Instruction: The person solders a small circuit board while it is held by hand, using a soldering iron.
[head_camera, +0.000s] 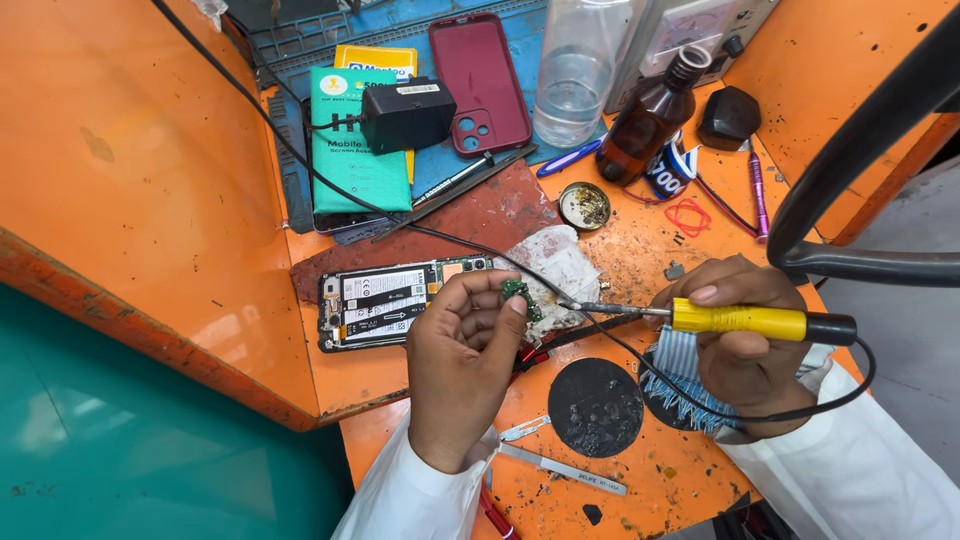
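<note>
My left hand (462, 360) pinches a small green circuit board (517, 291) between thumb and fingertips, just right of an opened phone (385, 303) lying back-off on the orange bench. My right hand (740, 340) grips a soldering iron with a yellow handle (740, 320). Its metal tip (583, 307) points left and almost touches the small board. The iron's black cord (700, 395) loops under my right wrist. A crumpled white tissue (560, 262) lies behind the board.
A round black pad (596, 407), tweezers (563, 468), a small tin (584, 205), a brown bottle (648, 120), a clear plastic bottle (578, 70), a maroon phone case (480, 82), a black adapter (408, 115) on green packets (352, 160). Black curved tube (860, 150) at right.
</note>
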